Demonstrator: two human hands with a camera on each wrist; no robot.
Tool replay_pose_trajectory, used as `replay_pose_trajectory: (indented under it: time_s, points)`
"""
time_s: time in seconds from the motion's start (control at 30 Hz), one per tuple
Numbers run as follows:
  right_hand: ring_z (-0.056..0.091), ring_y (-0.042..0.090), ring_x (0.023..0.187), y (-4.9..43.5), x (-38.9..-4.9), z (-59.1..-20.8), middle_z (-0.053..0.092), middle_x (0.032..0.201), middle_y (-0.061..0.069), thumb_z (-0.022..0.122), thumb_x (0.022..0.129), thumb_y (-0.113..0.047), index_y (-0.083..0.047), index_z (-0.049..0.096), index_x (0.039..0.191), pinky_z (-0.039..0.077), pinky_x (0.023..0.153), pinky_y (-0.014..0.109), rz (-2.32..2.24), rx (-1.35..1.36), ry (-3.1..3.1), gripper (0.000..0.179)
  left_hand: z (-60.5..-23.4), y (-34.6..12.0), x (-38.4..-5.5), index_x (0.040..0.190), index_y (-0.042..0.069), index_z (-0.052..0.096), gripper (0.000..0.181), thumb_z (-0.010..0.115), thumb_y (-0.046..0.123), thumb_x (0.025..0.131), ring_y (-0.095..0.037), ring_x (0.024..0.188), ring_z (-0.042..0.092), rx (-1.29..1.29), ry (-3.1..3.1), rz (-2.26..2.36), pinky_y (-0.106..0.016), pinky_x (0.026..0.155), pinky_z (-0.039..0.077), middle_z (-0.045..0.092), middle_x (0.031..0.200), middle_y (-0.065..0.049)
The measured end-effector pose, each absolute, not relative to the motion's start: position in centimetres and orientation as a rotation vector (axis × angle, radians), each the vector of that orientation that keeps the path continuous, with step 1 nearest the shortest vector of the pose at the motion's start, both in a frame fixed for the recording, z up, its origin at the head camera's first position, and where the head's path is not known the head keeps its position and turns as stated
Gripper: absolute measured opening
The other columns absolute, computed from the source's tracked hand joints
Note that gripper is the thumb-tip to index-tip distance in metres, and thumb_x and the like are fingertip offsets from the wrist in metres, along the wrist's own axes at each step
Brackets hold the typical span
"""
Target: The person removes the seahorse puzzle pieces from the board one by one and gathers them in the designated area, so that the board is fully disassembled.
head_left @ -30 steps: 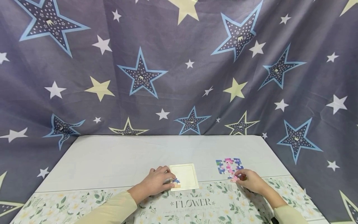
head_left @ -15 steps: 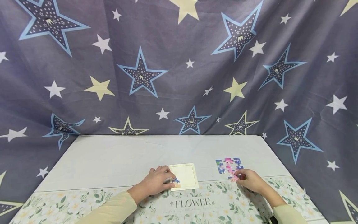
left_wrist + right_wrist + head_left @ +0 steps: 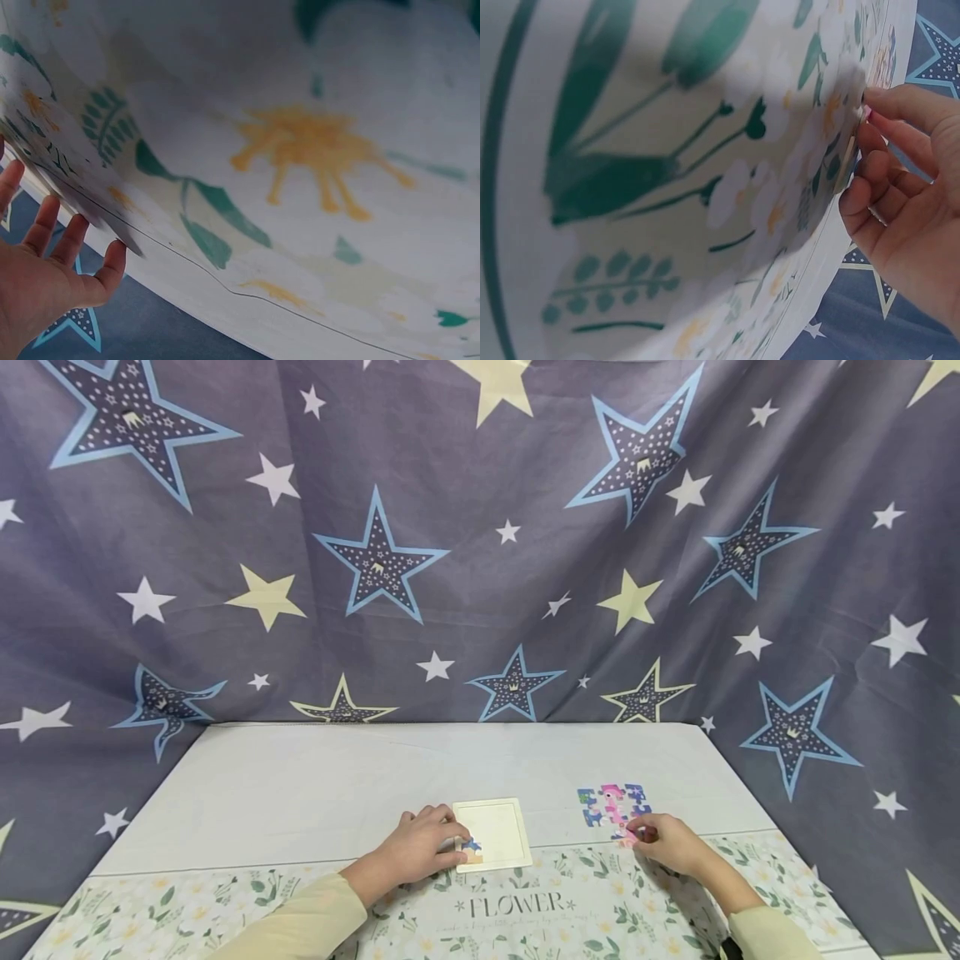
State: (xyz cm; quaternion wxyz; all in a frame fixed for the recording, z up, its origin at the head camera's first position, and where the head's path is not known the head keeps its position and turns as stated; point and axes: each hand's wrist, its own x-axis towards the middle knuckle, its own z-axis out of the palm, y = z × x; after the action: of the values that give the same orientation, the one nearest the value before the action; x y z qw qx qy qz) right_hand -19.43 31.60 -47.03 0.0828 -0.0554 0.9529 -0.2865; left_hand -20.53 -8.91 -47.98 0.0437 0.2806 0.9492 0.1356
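In the head view my left hand (image 3: 420, 845) rests at the left side of a cream puzzle tray (image 3: 502, 865). Its index finger and thumb touch the tray's edge near a blue and tan puzzle piece (image 3: 470, 853) in the near left corner. The left wrist view shows the left hand (image 3: 56, 277) with its fingers spread and lightly bent. My right hand (image 3: 671, 843) pinches a pink puzzle piece (image 3: 626, 837) at the near end of a group of pieces. A sliver of pink shows at the fingertips of the right hand (image 3: 907, 172) in the right wrist view.
Several blue and pink puzzle pieces (image 3: 612, 793) lie close together beyond the right hand. A white and floral tablecloth (image 3: 337, 777) covers the table, with "FLOWER" printed near its front. Behind stands a grey curtain (image 3: 465, 610) patterned with stars.
Both hands stay in nearly the same places. The right fingers have shifted only very slightly at the pink puzzle piece.
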Motion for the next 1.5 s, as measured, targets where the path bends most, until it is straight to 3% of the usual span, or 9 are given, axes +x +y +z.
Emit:
replay_pose_trajectory:
  time_s: [1.5]
  points:
    - [0.043, 0.015, 0.066, 31.51, -19.34, -46.72, 0.051, 0.073, 0.002, 0.07, 0.079, -0.006, -0.002, 0.066, 0.107, 0.036, 0.054, 0.025, -0.876, -0.172, 2.854, 0.028, -47.82, -8.75, -20.2, 0.115, 0.032, 0.063, 0.036, 0.055, 0.053, 0.087, -0.011, 0.099, 0.048, 0.833, 2.899, 0.448, -0.041, 0.083, 0.039, 0.052, 0.109, 0.008]
